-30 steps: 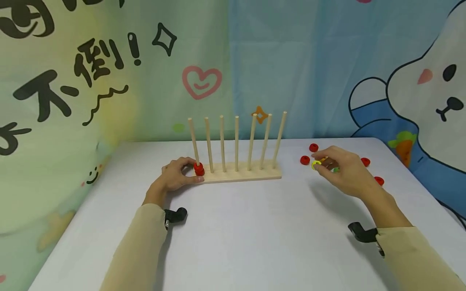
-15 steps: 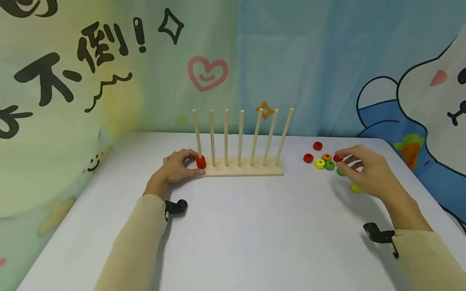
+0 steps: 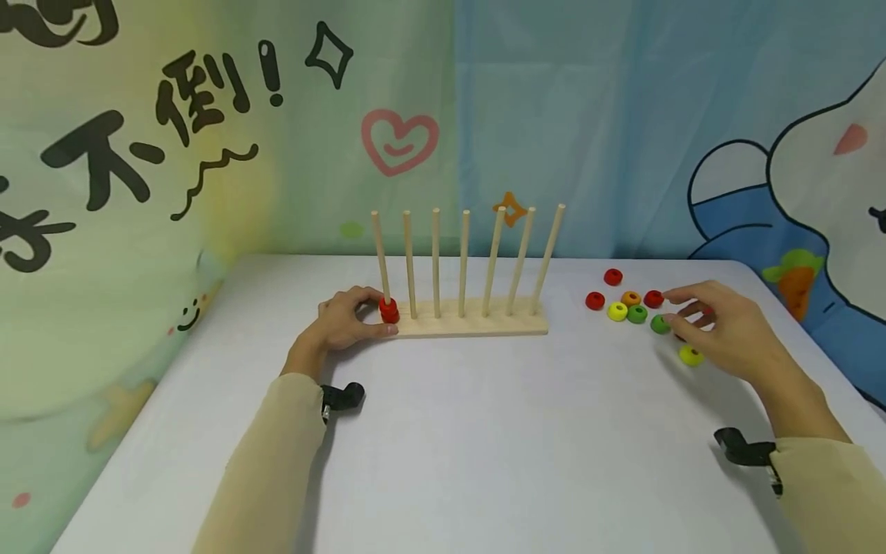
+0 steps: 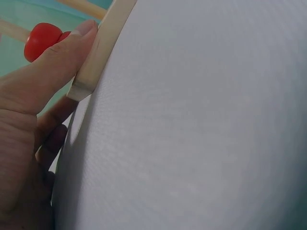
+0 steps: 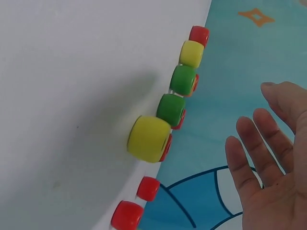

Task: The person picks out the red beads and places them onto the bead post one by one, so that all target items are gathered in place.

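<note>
A wooden peg board (image 3: 473,327) with several upright pegs stands on the white table. Two red beads (image 3: 389,311) are stacked on its leftmost peg. My left hand (image 3: 351,319) grips the board's left end, thumb (image 4: 72,50) along the front edge and other fingers behind. At the right, my right hand (image 3: 727,323) hovers over loose beads with nothing between its loosely bent fingers; the right wrist view shows the palm bare. Nearest to it are a red bead (image 3: 654,299), a green bead (image 3: 660,325) and a yellow bead (image 5: 149,139). Some beads are hidden behind the hand.
Left of the right hand lie another green bead (image 3: 637,314), a yellow one, an orange bead (image 3: 631,299) and two more red beads. A printed cloth backdrop (image 3: 540,115) hangs behind the table's far edge.
My right hand has moved right, away from the yellow bead its fingertips were at, and that bead lies on the table. My left hand keeps its grip on the board. The head view has shifted slightly.
</note>
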Demonstrator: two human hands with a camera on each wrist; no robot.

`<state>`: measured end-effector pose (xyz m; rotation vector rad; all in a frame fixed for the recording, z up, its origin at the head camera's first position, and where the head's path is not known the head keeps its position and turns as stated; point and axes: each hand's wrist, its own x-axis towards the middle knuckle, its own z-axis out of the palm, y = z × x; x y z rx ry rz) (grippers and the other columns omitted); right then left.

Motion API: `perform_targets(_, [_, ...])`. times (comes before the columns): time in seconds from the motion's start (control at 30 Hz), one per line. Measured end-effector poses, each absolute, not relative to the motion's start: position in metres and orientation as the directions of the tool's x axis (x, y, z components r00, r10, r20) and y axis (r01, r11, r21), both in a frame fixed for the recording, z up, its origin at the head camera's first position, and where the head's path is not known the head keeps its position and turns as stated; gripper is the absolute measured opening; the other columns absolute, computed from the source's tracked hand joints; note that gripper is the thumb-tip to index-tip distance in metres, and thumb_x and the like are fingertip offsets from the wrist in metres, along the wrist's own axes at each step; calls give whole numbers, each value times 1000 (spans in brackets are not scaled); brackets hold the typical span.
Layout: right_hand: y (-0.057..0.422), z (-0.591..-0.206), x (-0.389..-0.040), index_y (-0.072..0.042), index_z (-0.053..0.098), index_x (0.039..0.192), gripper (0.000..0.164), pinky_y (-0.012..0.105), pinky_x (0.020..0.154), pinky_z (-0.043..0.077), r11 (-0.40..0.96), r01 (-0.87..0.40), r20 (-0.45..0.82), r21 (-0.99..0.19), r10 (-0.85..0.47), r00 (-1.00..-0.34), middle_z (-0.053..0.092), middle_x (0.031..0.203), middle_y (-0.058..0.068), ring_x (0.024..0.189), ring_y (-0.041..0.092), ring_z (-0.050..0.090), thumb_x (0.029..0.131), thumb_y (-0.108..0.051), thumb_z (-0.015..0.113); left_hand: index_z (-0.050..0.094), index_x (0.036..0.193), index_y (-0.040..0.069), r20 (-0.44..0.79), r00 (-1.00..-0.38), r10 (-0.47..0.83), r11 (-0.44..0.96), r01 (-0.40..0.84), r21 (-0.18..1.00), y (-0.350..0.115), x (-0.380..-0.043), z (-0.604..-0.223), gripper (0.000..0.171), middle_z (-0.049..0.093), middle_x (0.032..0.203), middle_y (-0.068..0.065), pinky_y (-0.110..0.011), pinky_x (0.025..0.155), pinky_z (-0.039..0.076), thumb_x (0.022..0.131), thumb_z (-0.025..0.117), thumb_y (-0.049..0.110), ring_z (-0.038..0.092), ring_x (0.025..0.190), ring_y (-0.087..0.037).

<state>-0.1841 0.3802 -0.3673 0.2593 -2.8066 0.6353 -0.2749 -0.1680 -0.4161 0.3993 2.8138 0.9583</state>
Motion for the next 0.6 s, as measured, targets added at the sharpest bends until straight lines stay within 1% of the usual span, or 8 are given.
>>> perform_targets(0.17, [388, -378, -180, -4, 61, 125, 40, 13, 66, 45, 892, -217, 267, -396, -114, -957, 57, 118, 18, 98, 39, 59, 89, -15, 74, 61, 126, 23, -41, -953, 299, 758, 212, 617, -166, -274, -419, 63, 54, 140, -8, -56, 106, 18, 74, 82, 52, 40, 132, -33])
perform_targets(0.27, [390, -385, -177, -3, 60, 124, 40, 24, 69, 51, 895, -218, 262, -388, -119, -958, 56, 118, 19, 98, 39, 59, 88, -15, 75, 61, 127, 23, -44, -953, 300, 757, 209, 619, -166, -272, -421, 64, 54, 140, -8, -56, 107, 16, 74, 82, 53, 40, 132, -33])
perform_targets(0.3, [390, -387, -177, -2, 60, 124, 41, 30, 70, 53, 896, -218, 263, -386, -119, -957, 56, 118, 19, 98, 39, 59, 88, -15, 75, 61, 127, 23, -45, -954, 296, 758, 206, 619, -166, -271, -422, 65, 54, 140, -8, -57, 107, 16, 74, 82, 53, 40, 132, -33])
perform_targets(0.4, [391, -391, -178, -2, 60, 124, 42, 44, 73, 54, 902, -215, 260, -375, -121, -958, 56, 118, 18, 98, 38, 58, 88, -16, 75, 60, 127, 22, -47, -958, 284, 763, 196, 616, -167, -268, -423, 65, 54, 140, -9, -57, 108, 16, 74, 82, 53, 40, 131, -33])
perform_targets(0.5, [393, -391, -182, -3, 60, 125, 43, 50, 76, 54, 904, -211, 249, -371, -122, -961, 56, 118, 18, 99, 38, 59, 88, -17, 75, 60, 127, 21, -52, -959, 278, 767, 189, 613, -168, -268, -422, 67, 53, 141, -10, -57, 107, 16, 73, 82, 53, 40, 132, -34])
perform_targets(0.6, [398, -385, -189, -3, 59, 127, 44, 54, 77, 53, 908, -202, 247, -367, -115, -962, 55, 120, 20, 101, 40, 58, 89, -17, 74, 60, 127, 21, -26, -959, 281, 761, 207, 615, -168, -274, -416, 67, 53, 141, -10, -57, 106, 17, 74, 82, 54, 40, 132, -34])
